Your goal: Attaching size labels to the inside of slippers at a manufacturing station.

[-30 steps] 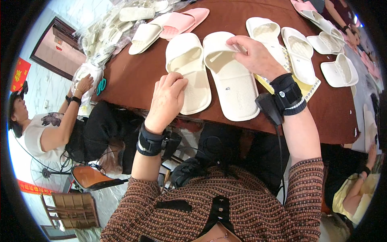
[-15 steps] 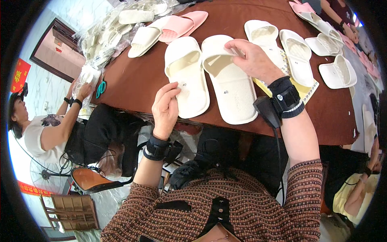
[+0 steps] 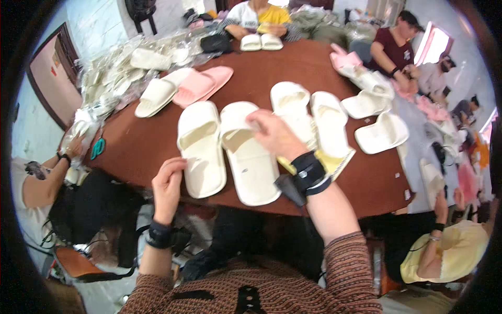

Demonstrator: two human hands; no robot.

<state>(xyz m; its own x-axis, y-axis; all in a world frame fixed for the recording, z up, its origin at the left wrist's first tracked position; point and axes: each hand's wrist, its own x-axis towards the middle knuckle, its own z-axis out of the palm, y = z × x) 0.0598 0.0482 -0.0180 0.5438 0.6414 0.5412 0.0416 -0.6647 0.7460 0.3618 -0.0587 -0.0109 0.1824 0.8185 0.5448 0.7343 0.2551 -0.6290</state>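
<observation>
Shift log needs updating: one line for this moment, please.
Left hand: at white slipper, left side | right hand: at strap of its mate | pink slippers: farther back

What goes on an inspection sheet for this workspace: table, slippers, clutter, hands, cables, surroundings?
Surface: brown-covered table.
Slippers: left white slipper and right white slipper side by side, strap ends away from the person.
Clutter: pink slippers, teal scissors, yellow sheet, plastic-wrapped slippers.
Left hand: beside the left white slipper; contact unclear.
Right hand: at the right white slipper's strap; grip unclear.
Cables: nothing clearly seen.
Surroundings: co-workers around the table.
</observation>
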